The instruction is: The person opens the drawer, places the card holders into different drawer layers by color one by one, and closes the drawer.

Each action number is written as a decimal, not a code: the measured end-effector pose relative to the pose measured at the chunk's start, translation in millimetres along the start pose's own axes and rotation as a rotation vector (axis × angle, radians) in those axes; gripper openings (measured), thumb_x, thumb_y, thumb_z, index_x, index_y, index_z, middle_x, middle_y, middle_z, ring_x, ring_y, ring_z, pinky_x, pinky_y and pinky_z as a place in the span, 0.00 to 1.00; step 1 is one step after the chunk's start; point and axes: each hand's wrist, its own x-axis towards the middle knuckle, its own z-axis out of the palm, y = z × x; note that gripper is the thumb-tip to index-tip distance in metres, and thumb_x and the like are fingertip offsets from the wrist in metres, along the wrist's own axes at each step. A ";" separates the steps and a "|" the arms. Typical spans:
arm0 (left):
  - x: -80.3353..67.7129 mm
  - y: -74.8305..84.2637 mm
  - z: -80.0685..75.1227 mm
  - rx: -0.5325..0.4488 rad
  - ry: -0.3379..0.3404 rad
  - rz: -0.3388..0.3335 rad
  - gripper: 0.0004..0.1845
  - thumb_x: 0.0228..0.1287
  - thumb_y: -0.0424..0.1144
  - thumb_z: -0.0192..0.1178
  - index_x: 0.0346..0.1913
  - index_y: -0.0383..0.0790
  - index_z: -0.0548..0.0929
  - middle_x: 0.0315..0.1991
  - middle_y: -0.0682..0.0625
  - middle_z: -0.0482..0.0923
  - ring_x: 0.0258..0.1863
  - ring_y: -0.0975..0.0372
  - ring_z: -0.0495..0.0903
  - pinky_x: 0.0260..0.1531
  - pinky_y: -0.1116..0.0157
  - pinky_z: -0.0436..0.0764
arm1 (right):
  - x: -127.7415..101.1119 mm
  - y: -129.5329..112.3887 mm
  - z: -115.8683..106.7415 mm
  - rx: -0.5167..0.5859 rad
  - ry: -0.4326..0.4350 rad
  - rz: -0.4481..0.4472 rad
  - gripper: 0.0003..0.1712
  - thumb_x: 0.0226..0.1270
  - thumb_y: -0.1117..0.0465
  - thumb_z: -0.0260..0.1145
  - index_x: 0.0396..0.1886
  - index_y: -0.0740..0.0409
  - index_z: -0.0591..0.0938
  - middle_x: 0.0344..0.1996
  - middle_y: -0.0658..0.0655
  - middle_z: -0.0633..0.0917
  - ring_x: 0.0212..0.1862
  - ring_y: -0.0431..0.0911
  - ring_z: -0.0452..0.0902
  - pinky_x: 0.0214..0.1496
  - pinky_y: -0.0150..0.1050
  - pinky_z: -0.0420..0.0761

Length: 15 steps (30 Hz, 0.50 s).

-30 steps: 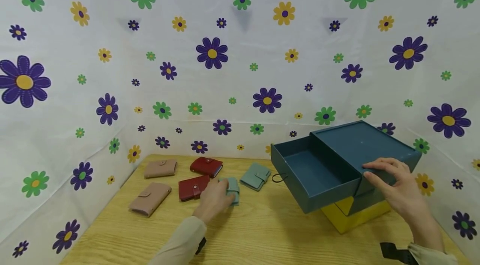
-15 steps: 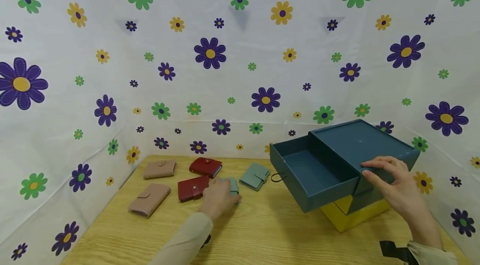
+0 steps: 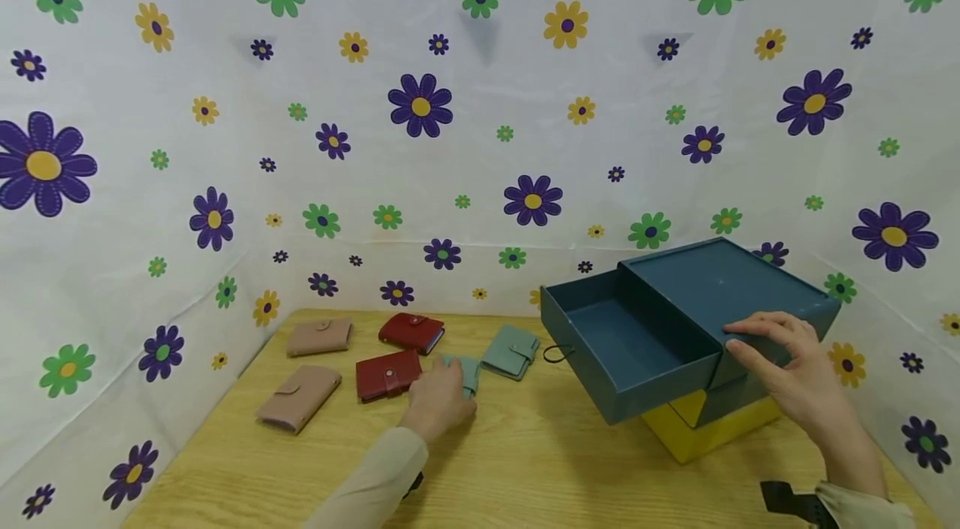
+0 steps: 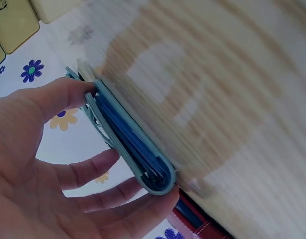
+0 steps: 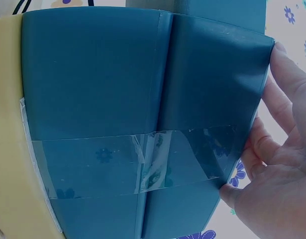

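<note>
My left hand (image 3: pixel 438 402) grips a light teal card wallet (image 3: pixel 463 371) between thumb and fingers. In the left wrist view this card wallet (image 4: pixel 130 139) shows its edge, with blue card sleeves inside. Part of it is hidden under the hand in the head view. My right hand (image 3: pixel 802 379) rests its fingers along the top edge of a dark blue drawer box (image 3: pixel 731 283). The box's upper drawer (image 3: pixel 626 337) is pulled out, with nothing in it. Clear tape crosses the box side (image 5: pixel 93 74) in the right wrist view.
Beside the held wallet lie two red card wallets (image 3: pixel 388 375) and another teal wallet (image 3: pixel 510 351). Two pink wallets (image 3: pixel 298 398) lie at the left. A yellow section (image 3: pixel 682 433) sits under the blue box. Flowered cloth (image 3: pixel 480 146) walls the table (image 3: pixel 510 471).
My left hand has shifted slightly right and closed over the teal card wallet, which has turned and moved a little away from me. The right hand and the box stay in place.
</note>
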 end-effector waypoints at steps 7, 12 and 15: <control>-4.4 5.3 1.5 0.065 0.044 -0.031 0.36 0.51 0.57 0.73 0.52 0.31 0.77 0.47 0.30 0.75 0.22 0.51 0.79 0.17 0.56 0.79 | 2.2 2.0 0.0 0.005 0.003 -0.003 0.14 0.71 0.60 0.63 0.51 0.65 0.81 0.50 0.35 0.68 0.62 0.50 0.51 0.58 0.77 0.52; -4.8 6.1 -2.1 0.096 0.020 -0.023 0.32 0.52 0.57 0.72 0.48 0.32 0.78 0.35 0.37 0.80 0.26 0.52 0.81 0.19 0.57 0.80 | 4.5 3.3 -0.4 -0.001 0.001 -0.003 0.15 0.71 0.60 0.63 0.51 0.65 0.82 0.51 0.38 0.69 0.62 0.56 0.51 0.58 0.77 0.52; -5.1 6.0 -4.2 0.096 0.006 -0.020 0.29 0.53 0.55 0.72 0.46 0.34 0.78 0.28 0.42 0.80 0.25 0.54 0.81 0.19 0.59 0.79 | 6.0 4.1 -0.6 0.000 0.001 -0.009 0.14 0.71 0.60 0.63 0.51 0.64 0.82 0.51 0.35 0.69 0.63 0.55 0.51 0.58 0.77 0.53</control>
